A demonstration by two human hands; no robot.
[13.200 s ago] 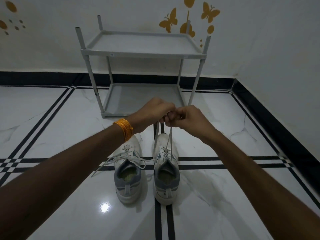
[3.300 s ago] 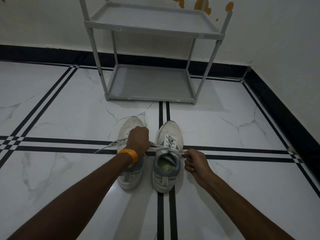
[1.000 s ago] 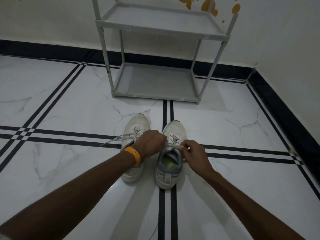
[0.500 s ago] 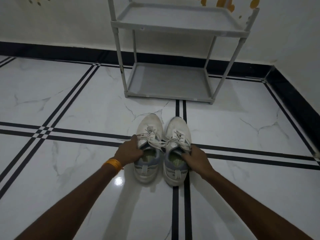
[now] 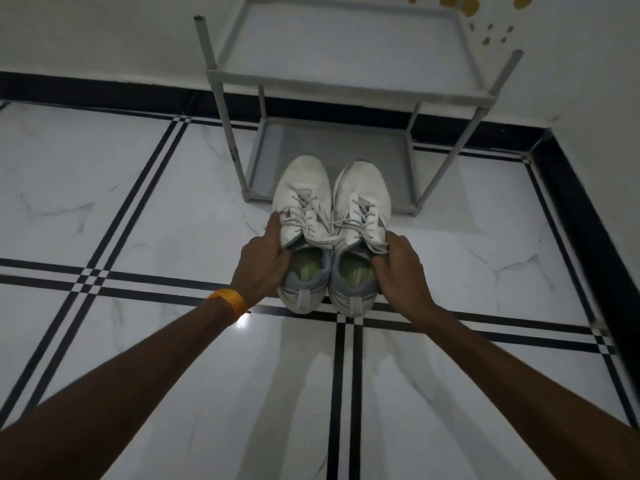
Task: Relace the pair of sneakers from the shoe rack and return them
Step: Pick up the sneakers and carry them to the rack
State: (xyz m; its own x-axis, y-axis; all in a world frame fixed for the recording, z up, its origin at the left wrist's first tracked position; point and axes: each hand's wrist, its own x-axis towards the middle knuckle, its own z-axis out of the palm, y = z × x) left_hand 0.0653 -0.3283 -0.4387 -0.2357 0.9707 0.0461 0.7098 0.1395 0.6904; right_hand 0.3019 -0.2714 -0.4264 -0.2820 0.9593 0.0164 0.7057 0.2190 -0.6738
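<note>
Left hand point(image 5: 263, 261): we grip the left sneaker point(image 5: 304, 199) by its outer side.
Right hand point(image 5: 401, 271): we grip the right sneaker point(image 5: 362, 199) the same way.
Where: both are side by side, touching, in the middle of the frame, toes toward the shoe rack point(image 5: 346, 93).

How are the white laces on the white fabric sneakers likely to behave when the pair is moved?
Probably floppy: the white laces drape limply across both white fabric sneakers. Loose ends may dangle and snag on the grey plastic rack. Being thin, they likely weigh little.
</note>
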